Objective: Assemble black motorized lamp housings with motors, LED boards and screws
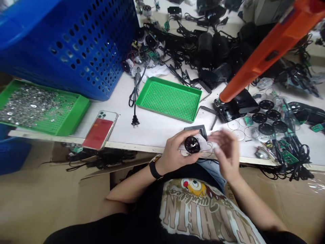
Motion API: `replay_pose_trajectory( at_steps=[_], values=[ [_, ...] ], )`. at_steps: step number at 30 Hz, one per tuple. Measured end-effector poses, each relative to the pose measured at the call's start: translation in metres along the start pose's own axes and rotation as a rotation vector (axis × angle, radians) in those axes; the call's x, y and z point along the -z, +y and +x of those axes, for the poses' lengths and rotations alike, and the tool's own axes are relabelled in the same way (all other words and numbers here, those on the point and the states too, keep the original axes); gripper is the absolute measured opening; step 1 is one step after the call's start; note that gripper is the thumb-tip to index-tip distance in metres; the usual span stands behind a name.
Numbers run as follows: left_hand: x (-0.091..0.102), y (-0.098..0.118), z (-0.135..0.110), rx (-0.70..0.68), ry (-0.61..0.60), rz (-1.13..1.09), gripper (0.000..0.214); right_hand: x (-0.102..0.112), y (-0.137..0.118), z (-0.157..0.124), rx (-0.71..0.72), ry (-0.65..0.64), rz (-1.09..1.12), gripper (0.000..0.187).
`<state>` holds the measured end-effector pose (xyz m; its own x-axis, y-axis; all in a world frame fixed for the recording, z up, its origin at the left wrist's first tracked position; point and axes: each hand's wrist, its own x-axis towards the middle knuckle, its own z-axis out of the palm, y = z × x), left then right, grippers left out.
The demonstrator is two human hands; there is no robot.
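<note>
My left hand (176,150) is closed around a small motor-like part (192,145) with a round black slotted face and a pale body. Thin wires hang from its right side. My right hand (227,152) is just right of that part, its fingers smeared by motion, so I cannot make out whether they touch or hold anything. Partly behind my left hand, a dark rectangular frame (201,130) lies at the table's front edge. Several black slotted discs (266,128) and clear rings (237,135) lie to the right of my hands.
A shallow green tray (169,98) lies beyond my hands. An orange-handled tool (254,64) leans over the table on the right. On the left stand a blue perforated basket (83,51), a green tray of metal bits (73,118) and a phone (100,130). Black cables (175,51) clutter the back.
</note>
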<state>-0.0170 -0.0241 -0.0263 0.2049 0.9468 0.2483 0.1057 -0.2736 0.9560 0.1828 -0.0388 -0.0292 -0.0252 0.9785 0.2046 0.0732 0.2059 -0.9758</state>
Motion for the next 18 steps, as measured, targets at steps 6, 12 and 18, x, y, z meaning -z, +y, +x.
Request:
replay_pose_trajectory(
  at_steps=[6,12,18],
  values=[
    [0.010,0.011,0.003,0.235,0.188,-0.478,0.042,-0.004,0.006,-0.047,-0.210,-0.648,-0.072,0.038],
    [0.010,0.014,0.003,0.354,0.176,-0.445,0.049,0.011,-0.025,-0.037,-0.318,-0.439,-0.008,0.027],
    [-0.008,0.025,-0.015,0.333,-0.097,-0.471,0.038,0.028,-0.043,-0.036,-0.285,-0.299,0.412,0.028]
  ],
)
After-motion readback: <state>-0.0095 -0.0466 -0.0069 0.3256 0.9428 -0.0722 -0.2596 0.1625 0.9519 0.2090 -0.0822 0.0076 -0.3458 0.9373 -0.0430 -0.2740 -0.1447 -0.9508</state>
